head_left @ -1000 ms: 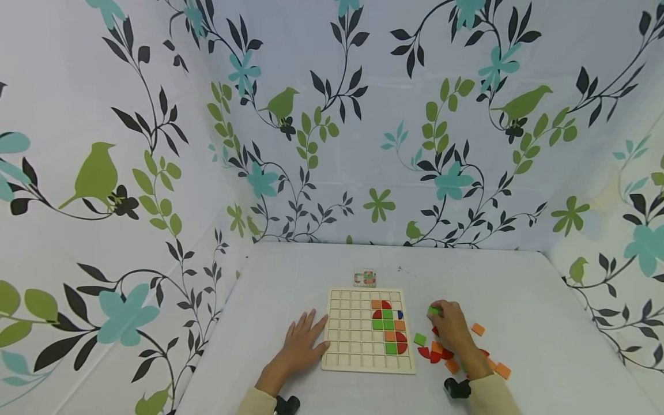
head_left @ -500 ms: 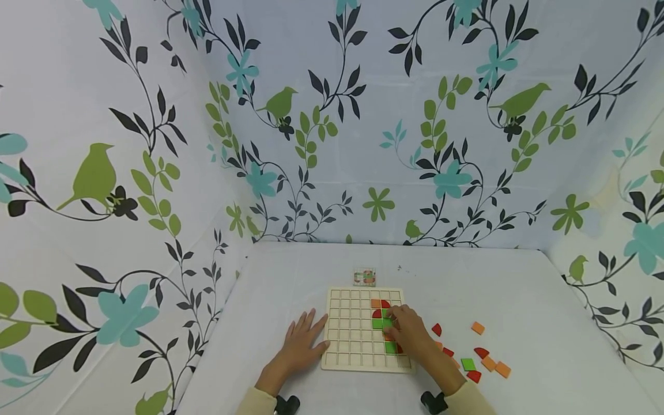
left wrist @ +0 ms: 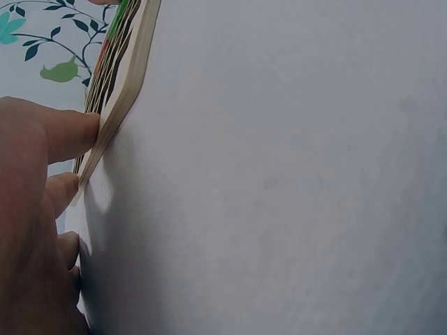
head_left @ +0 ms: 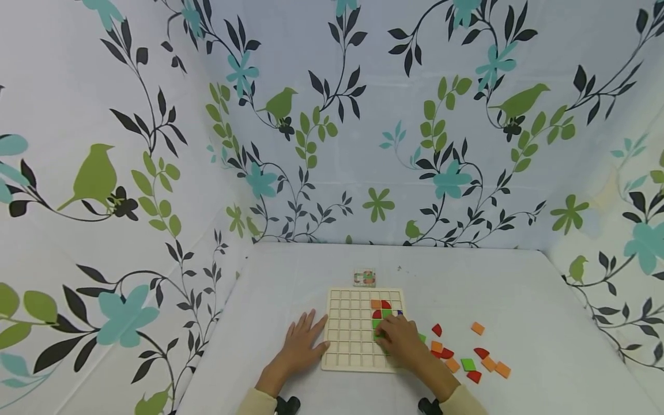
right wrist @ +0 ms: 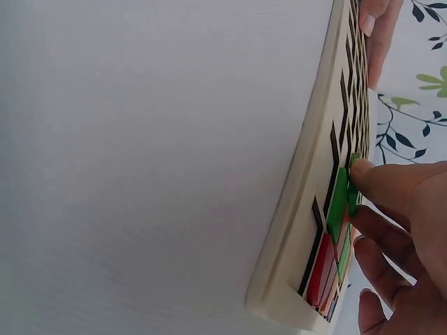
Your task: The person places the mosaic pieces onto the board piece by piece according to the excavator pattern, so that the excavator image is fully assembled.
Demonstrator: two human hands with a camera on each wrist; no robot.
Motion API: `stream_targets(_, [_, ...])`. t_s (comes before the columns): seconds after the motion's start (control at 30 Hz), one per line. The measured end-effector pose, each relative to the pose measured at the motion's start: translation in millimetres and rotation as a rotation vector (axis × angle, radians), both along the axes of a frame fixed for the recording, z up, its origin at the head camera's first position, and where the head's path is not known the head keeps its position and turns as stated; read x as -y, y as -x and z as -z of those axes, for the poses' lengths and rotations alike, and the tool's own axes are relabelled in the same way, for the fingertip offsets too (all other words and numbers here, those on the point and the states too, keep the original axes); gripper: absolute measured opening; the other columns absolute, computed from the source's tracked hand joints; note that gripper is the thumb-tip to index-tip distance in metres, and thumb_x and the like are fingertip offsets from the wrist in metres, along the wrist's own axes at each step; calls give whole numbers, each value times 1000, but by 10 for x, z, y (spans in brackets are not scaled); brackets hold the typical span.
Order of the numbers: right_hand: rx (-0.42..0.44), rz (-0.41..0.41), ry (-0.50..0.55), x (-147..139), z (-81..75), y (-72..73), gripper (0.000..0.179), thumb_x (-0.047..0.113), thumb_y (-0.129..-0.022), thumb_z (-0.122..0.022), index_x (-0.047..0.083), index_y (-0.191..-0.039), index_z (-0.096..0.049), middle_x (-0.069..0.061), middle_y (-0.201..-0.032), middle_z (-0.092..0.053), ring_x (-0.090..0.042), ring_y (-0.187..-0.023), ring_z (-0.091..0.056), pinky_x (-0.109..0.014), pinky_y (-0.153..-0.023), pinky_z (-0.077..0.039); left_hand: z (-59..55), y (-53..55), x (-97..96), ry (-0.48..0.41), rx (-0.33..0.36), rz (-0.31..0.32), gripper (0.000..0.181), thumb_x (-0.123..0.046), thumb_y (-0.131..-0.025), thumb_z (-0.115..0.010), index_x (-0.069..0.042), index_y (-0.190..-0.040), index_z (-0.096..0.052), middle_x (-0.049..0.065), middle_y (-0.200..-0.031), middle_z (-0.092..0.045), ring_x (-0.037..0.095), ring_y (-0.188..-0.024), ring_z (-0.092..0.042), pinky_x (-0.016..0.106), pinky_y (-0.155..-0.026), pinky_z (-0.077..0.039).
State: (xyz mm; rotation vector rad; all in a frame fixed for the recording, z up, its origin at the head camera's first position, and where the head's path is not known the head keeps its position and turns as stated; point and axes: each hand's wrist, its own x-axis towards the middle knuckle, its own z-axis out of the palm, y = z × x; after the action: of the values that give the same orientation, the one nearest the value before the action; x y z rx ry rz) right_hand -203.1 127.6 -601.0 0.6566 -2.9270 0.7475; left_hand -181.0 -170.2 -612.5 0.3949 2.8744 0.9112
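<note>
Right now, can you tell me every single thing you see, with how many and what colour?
Board: one, pale wood, on the table.
Picture card: one, mixed colours, beyond the board's far edge.
Orange squares: at least five loose, right of the board; at least one on it.
Red wedges: at least five loose, right of the board; more on it.
Green squares: at least two loose, right of the board; more on it.
Blue piece: one, on the board.
Table: one, white, underneath.
Leafy cloth: white, green, blue, black, behind and beside the table.
Sleeves: two, cream, nearest edge.
Left hand: one, touching the board's left edge.
Right hand: one, over the board, fingers pinching a green piece.
</note>
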Motion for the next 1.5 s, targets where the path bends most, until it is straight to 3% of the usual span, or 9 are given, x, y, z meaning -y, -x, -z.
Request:
stream_targets(0.23, [-4,6,29,-3,2,-33,12,14,-91,-84,19,-96,-74,6,-103,-71,-15,-93,-54,-34,-76,-39,14,16,-1,16,8,-9,65,-40,-104,-61,-12,-161,-45,27,-171,-26,53,-158,-17,74,-124,-8])
stream_targets(0.5, [-47,65,13,-94,-2,-80,15,21,-90,-86,22,-100,-77,6,-105,-66,-16,-98,-57,-34,-76,-40,-2,38,-3,49,38,-9,66,-42,-104,-60,-14,-161,-44,23,-173,-24,49,-160,-16,72,-125,-9])
stream_targets(0.8, [107,278,-28,-747,-59,-221,29,25,-88,-87,17,-111,-71,-4,-113,-64,-24,-103,-60,-46,-82,-47,-6,52,-32,83,45,-4,65,-41,-104,-61,-15,-162,-44,23,-173,-24,49,-160,-17,72,-125,-10])
stream_targets(1.0, [186,302,-17,-1154,-42,-319,21,21,-92,-83,14,-106,-70,-2,-99,-62,-22,-91,-56,-42,-71,-45,-1,50,-29,82,37,-15,65,-40,-104,-61,-15,-161,-44,23,-173,-25,48,-160,-18,72,-126,-11])
stream_targets(1.2, [193,313,-10,-1283,-14,-291,16,19,-96,-78,12,-107,-69,-2,-93,-59,-23,-89,-58,-46,-70,-46,1,47,-14,61,28,-12,65,-38,-104,-62,-14,-161,-45,24,-172,-25,49,-160,-18,73,-125,-10])
stream_targets(1.37, [157,328,8,-1269,-9,-268,23,16,-94,-79,7,-114,-71,-8,-102,-64,-27,-95,-63,-50,-71,-53,-15,44,-18,63,30,-12,65,-39,-104,-60,-15,-162,-44,23,-172,-25,48,-160,-17,72,-125,-11])
stream_targets(1.5, [177,350,46,-1239,2,-272,28,13,-92,-79,3,-117,-71,-12,-108,-64,-29,-98,-63,-52,-78,-54,-34,45,-15,62,30,-6,65,-40,-104,-60,-14,-161,-45,24,-172,-25,49,-160,-17,73,-125,-10])
